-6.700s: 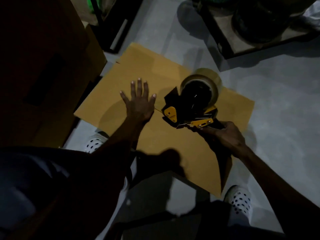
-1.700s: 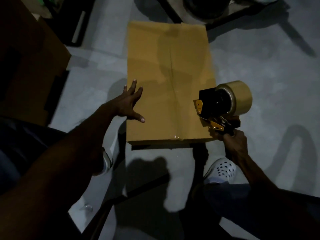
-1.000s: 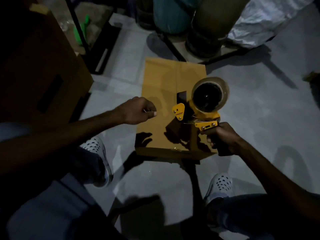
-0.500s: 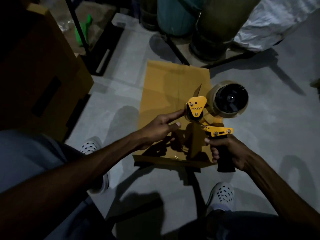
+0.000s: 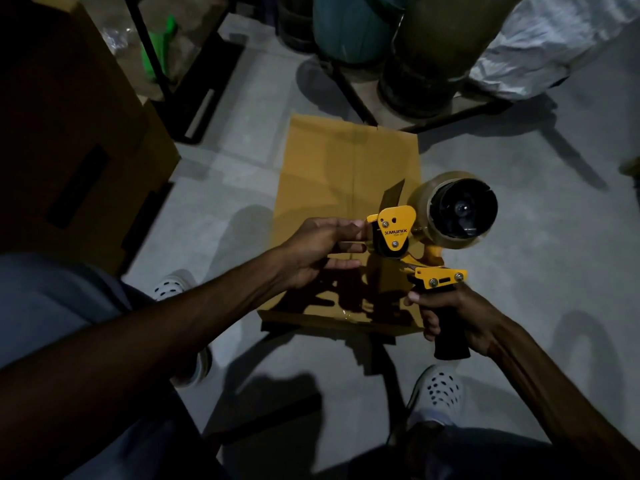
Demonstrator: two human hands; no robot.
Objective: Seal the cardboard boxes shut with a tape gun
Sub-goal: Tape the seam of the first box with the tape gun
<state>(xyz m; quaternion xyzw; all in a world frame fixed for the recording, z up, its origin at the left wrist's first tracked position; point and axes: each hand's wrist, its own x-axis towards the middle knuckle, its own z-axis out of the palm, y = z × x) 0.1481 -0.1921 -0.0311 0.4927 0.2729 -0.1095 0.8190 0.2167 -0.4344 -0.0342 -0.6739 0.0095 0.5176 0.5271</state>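
Yellow metal tape gun [image 5: 420, 249] with translucent roll [image 5: 453, 211], held over flat brown cardboard box [image 5: 346, 181] lying on smooth grey floor [image 5: 519, 202]; right hand [image 5: 457, 317] wrapped round black ribbed handle, left hand [image 5: 318, 251] fingers curled at gun's front roller, pinch on tape end unclear; dark barrels [image 5: 426, 46] behind on pallet
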